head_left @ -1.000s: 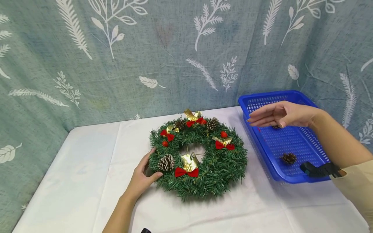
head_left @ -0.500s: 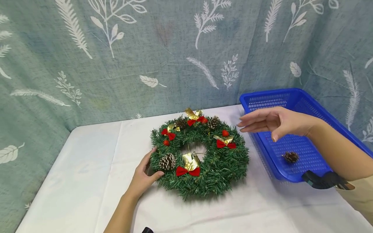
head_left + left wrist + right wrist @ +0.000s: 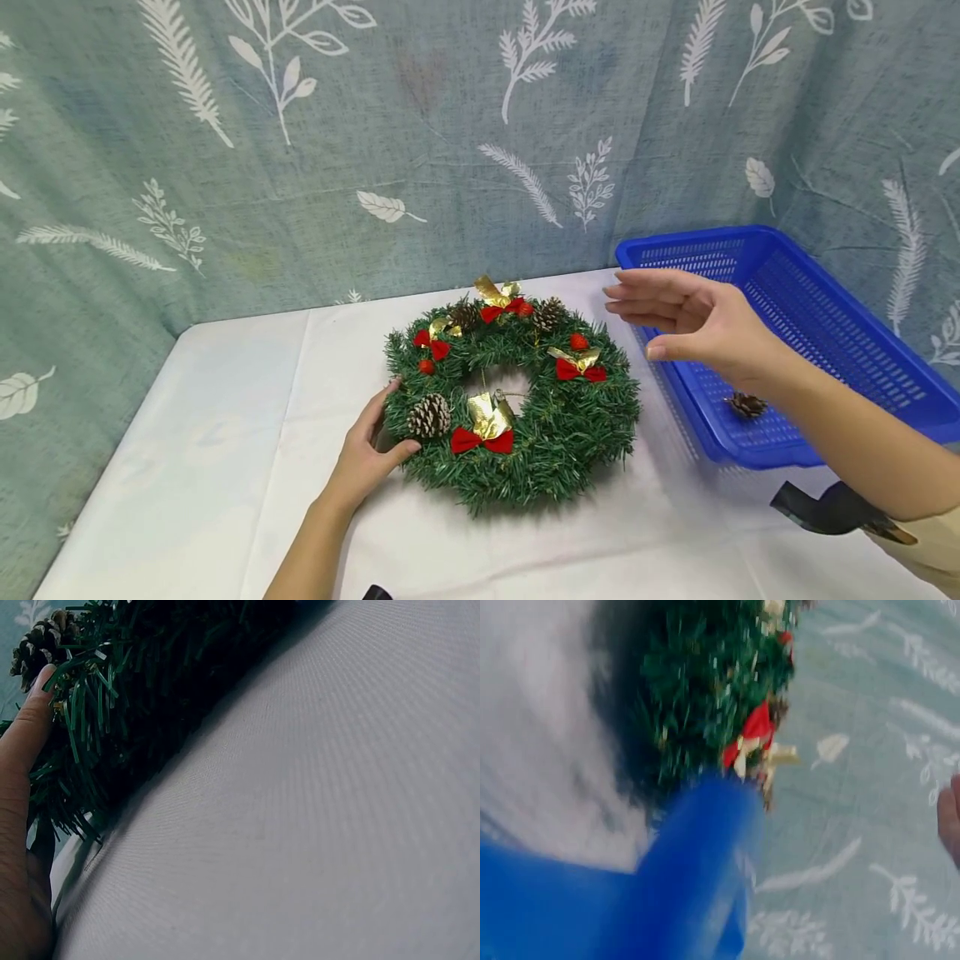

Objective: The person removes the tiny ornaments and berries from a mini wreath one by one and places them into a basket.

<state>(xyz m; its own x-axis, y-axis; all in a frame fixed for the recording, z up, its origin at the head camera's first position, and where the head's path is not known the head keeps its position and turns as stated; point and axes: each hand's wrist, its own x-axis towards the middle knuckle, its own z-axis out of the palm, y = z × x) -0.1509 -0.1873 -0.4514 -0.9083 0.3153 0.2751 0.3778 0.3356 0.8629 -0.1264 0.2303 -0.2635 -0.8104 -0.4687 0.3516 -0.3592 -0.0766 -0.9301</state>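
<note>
A green wreath with red bows, gold ribbons, red berries and pinecones lies on the white table. My left hand grips its left edge, thumb beside a white-tipped pinecone; in the left wrist view the thumb rests against the green needles. My right hand is in the air between the wreath and the blue basket, fingers extended and thumb apart, holding nothing. Only a bit of that hand shows at the right edge of the blurred right wrist view.
The blue basket stands at the right of the table, with a pinecone inside near its front left corner, partly beside my forearm. A patterned green curtain hangs behind the table. A small black object shows at the bottom edge.
My right hand has moved left, from above the basket toward the wreath, and its thumb stands farther from the fingers. The left hand stays on the wreath.
</note>
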